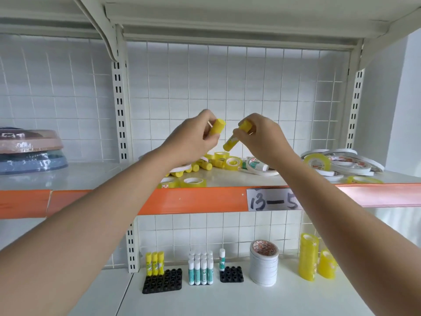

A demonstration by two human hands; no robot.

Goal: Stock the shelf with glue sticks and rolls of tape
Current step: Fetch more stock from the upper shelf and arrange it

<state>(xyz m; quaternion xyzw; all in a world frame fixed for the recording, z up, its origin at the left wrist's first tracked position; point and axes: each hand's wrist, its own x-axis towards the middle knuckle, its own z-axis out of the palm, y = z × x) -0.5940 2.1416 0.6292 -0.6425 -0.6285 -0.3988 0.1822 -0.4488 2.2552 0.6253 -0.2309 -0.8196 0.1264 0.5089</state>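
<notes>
Holding one glue stick per hand | left hand (193, 140) glue stick (216, 129) | right hand (262, 140)

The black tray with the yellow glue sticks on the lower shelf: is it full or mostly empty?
Mostly empty. The black tray holds only three yellow glue sticks, upright along its back edge; its other holes are bare.

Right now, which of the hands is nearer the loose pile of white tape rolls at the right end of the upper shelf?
Right. The right hand hovers up-left of the white tape rolls; the left hand is farther left, past it.
</notes>
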